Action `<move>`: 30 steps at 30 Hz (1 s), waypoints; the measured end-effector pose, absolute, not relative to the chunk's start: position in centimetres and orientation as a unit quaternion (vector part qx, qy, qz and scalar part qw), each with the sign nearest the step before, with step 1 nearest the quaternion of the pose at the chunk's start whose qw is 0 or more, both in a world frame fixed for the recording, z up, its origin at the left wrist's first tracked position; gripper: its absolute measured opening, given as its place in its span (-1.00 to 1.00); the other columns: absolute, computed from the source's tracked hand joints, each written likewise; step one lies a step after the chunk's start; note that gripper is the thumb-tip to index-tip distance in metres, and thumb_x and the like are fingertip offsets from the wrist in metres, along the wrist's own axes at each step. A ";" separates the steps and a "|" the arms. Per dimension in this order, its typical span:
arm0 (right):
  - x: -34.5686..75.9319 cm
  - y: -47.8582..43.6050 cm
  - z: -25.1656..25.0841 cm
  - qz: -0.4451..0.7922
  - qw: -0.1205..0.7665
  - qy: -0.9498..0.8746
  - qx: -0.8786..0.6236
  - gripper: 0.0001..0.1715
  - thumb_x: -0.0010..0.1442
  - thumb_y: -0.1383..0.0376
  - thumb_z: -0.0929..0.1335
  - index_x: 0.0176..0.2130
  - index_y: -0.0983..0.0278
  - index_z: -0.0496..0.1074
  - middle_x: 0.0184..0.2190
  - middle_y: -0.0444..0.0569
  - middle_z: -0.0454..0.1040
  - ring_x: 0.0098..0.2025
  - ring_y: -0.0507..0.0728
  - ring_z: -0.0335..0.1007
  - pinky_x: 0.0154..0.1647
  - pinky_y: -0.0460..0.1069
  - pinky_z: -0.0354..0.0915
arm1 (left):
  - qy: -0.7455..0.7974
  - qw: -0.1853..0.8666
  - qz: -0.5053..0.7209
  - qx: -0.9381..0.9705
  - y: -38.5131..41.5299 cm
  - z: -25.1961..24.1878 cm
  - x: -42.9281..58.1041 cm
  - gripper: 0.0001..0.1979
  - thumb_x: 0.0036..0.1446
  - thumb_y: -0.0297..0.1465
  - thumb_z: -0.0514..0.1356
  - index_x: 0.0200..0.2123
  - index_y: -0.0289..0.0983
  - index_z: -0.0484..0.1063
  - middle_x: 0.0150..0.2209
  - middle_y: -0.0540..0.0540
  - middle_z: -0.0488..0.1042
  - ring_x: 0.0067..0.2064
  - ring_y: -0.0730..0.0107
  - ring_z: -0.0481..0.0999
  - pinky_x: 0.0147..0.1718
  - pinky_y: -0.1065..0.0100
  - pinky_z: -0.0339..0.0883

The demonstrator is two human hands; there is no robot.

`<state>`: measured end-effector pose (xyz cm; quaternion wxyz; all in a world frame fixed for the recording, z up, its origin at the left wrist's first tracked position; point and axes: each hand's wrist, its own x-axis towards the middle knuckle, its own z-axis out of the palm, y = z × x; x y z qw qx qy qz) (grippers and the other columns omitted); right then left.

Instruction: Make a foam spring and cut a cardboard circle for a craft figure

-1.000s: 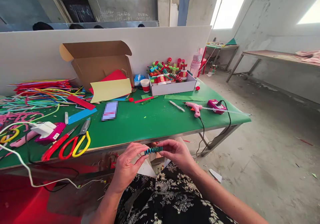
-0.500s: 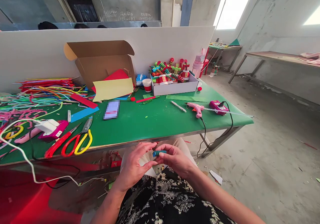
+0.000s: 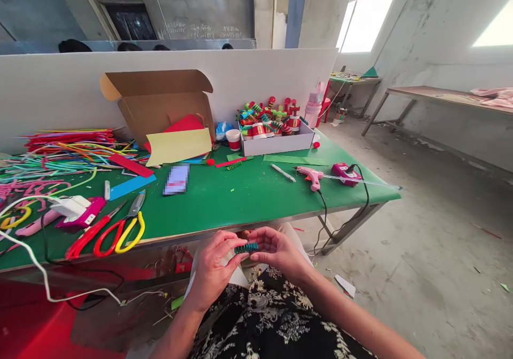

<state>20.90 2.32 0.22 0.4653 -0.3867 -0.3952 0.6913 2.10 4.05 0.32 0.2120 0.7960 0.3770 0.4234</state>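
A short blue-green coiled pipe cleaner [image 3: 246, 248] is held between both hands just below the front edge of the green table [image 3: 240, 198]. My left hand [image 3: 214, 265] pinches its left end with thumb and fingers. Its right end is pinched by my right hand [image 3: 276, 249]. Both hands hover over my lap, which is covered in a black floral fabric [image 3: 272, 321].
On the table lie red and yellow scissors [image 3: 116, 231], a pink glue gun [image 3: 312, 176] with a cord, a white box of finished coloured figures [image 3: 276, 129], an open cardboard box [image 3: 160, 102] with paper sheets, and a heap of pipe cleaners [image 3: 60, 150]. Concrete floor lies to the right.
The coil was stretched long between my hands one second ago. Now it is pressed short, and my hands have come closer together.
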 end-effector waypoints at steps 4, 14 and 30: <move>21.2 2.5 0.5 0.683 0.469 -0.392 -0.400 -0.50 -0.17 0.20 0.59 -0.20 0.26 0.51 -0.27 -0.05 0.54 -0.23 0.06 0.46 -0.06 0.02 0.34 | 0.395 0.221 0.437 0.777 4.1 0.1 1.9 -0.88 0.16 -0.35 0.25 -0.20 -0.13 0.52 -0.23 -0.02 0.49 -0.17 0.38 0.53 -0.16 0.38 0.42; 20.8 3.8 1.4 0.659 0.464 -0.419 -0.419 -0.61 -0.15 0.08 0.57 -0.39 0.26 0.52 -0.46 -0.12 0.49 -0.43 0.03 0.37 -0.29 -0.03 0.30 | 0.328 0.183 0.443 0.814 5.5 0.9 3.2 -0.78 0.18 -0.41 0.22 -0.10 -0.11 0.52 -0.25 -0.06 0.51 -0.20 0.37 0.51 -0.17 0.35 0.44; 22.1 14.9 2.4 0.574 0.515 -0.422 -0.477 -0.50 -0.16 0.02 0.54 -0.28 0.26 0.49 -0.41 -0.07 0.50 -0.44 0.02 0.38 -0.35 -0.03 0.37 | 0.479 0.250 0.493 0.682 25.9 2.8 2.8 -0.85 0.08 -0.36 0.22 -0.27 -0.24 0.54 -0.28 -0.05 0.57 -0.30 0.37 0.52 -0.28 0.37 0.39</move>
